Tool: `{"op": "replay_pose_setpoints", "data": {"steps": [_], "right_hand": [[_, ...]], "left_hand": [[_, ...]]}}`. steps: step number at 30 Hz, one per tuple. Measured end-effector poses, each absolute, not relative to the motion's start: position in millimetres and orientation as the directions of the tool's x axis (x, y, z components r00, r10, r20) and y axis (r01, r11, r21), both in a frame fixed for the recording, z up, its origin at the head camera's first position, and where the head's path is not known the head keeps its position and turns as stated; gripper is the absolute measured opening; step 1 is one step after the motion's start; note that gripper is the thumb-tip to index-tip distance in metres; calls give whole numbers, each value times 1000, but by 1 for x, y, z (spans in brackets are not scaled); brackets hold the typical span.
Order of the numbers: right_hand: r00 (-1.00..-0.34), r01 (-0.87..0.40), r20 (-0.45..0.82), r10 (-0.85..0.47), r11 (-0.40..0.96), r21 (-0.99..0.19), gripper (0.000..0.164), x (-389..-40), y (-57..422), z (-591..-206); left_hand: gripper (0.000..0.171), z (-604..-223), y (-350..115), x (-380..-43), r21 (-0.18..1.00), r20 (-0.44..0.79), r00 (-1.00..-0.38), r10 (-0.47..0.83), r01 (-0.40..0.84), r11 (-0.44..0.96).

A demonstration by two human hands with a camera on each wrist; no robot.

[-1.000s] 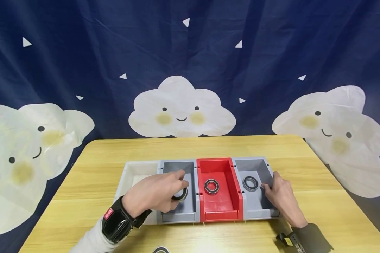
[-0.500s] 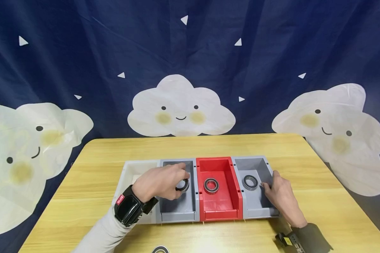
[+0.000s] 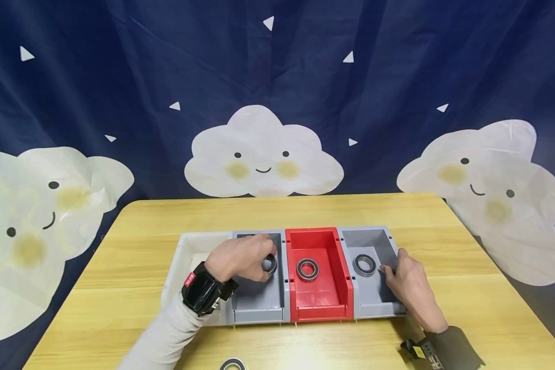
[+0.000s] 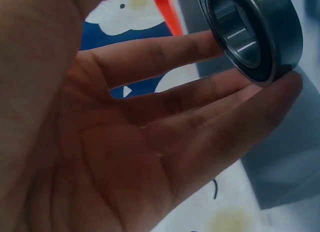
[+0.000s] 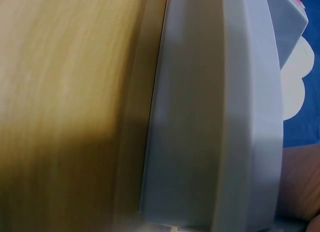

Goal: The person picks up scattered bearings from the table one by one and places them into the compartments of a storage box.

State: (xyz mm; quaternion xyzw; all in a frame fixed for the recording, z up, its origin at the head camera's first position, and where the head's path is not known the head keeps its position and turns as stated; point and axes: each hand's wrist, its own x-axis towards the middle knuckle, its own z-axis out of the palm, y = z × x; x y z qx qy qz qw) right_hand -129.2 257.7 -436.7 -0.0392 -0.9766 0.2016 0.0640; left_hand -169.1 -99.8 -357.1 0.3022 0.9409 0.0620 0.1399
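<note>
In the head view, my left hand (image 3: pixel 242 258) reaches into the left grey bin (image 3: pixel 259 304) and holds a ball bearing (image 4: pixel 287 32) by its rim. The left wrist view shows this metal ring tilted between thumb and fingertips. My right hand (image 3: pixel 411 288) grips the outer side wall of the right grey bin (image 3: pixel 376 297), thumb on the inner side. Another bearing (image 3: pixel 364 274) lies flat in that bin. Between the grey bins, a red bin (image 3: pixel 321 299) has a bearing (image 3: pixel 307 279) on its floor. The right wrist view mostly shows the grey bin's front.
A white bin (image 3: pixel 178 257) stands at the left end of the row, partly behind my left forearm. One more bearing (image 3: pixel 233 360) lies on the wooden table (image 3: pixel 342 344) at the near edge of view. A dark blue curtain (image 3: pixel 305 77) with clouds hangs behind.
My left hand has moved with its bearing a little toward the back and right of the left grey bin. My right hand stays on the right grey bin's wall.
</note>
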Motion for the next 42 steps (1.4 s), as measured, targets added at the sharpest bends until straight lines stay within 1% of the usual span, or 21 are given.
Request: {"op": "replay_pose_setpoints", "data": {"steps": [6,13,23,27,30,36,39,42], "right_hand": [[-988,42,122,98,918,-394,31,-128,256,-438],[-989,49,110,98,924,-380,32,-129,256,-438],[-988,68,101,114,924,-376,33,-132,261,-438],[-989,76,87,117,923,-377,34,-133,262,-438],[-990,75,83,115,922,-380,34,-132,262,-438],[-991,62,82,102,918,-391,34,-132,260,-438],[-991,46,97,91,919,-392,34,-133,259,-438],[-990,40,110,90,919,-391,34,-133,260,-437]], "left_hand": [[22,-366,-97,-174,212,-263,-786,560,519,828],[21,-371,-95,-180,240,-285,-769,572,521,819],[24,-374,-92,-193,238,-337,-738,585,535,811],[28,-376,-88,-197,234,-361,-727,584,536,811],[30,-378,-86,-199,228,-370,-731,574,528,818],[28,-388,-83,-199,188,-397,-746,535,504,843],[28,-391,-82,-197,143,-400,-764,506,494,858],[30,-391,-79,-195,118,-376,-783,495,489,864]]}}
